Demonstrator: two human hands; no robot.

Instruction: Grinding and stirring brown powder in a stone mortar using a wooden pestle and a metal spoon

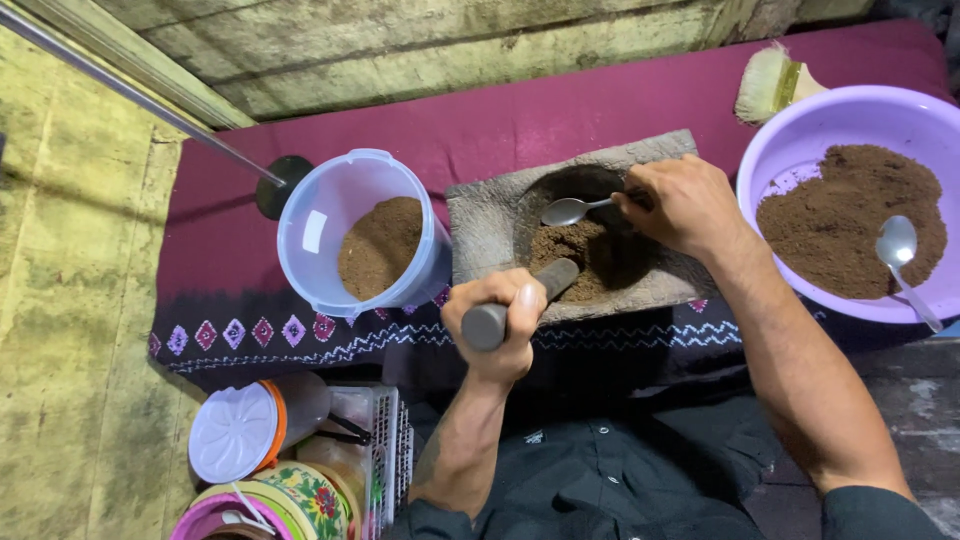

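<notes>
With the left hand (497,318) clenched around the pestle (520,305) and the right hand (683,205) pinching the spoon (578,209), a careless pestle stroke risks striking the spoon or flinging brown powder (580,255) out of the stone mortar (490,215).

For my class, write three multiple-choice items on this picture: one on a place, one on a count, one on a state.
1. Where does the clear tub stand?
A. left of the stone mortar
B. inside the purple bowl
C. on the floor

2. How many spoons show?
A. one
B. two
C. four

3. The left hand is
A. open and empty
B. gripping the pestle
C. holding a brush

Key: 1 A, it sits left of the mortar. 2 B, one spoon in the right hand, one spoon in the bowl. 3 B, fingers wrap the pestle.
</notes>
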